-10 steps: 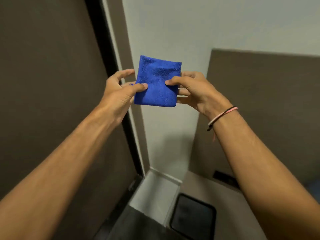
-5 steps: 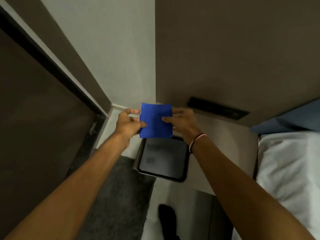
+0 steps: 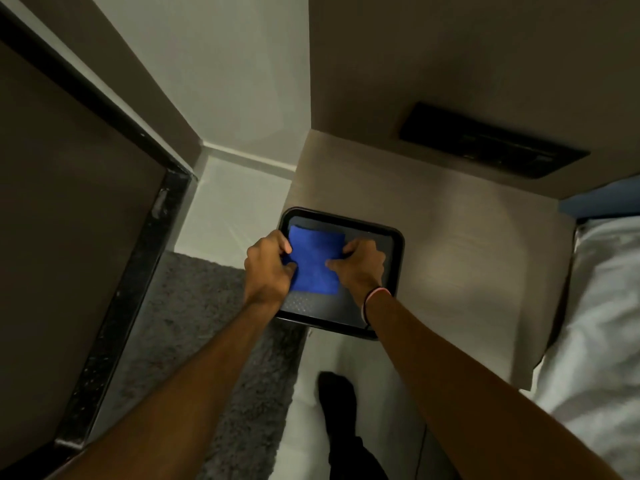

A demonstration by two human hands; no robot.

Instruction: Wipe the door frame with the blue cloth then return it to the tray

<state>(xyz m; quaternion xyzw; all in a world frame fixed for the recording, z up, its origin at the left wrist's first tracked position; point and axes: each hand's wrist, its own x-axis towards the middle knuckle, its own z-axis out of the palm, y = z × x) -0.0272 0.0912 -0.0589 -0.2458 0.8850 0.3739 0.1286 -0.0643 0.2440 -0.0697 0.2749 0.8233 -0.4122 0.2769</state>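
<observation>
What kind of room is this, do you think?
Probably a bedroom, perhaps in a hotel: a bed with white sheets, a bedside table carrying a black tray, and a grey carpet.

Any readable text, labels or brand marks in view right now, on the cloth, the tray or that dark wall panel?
None can be read.
blue cloth: plain, no tag showing.
tray: only a dotted texture, no lettering.
dark panel on the wall: too dark and blurred to tell any markings.
</observation>
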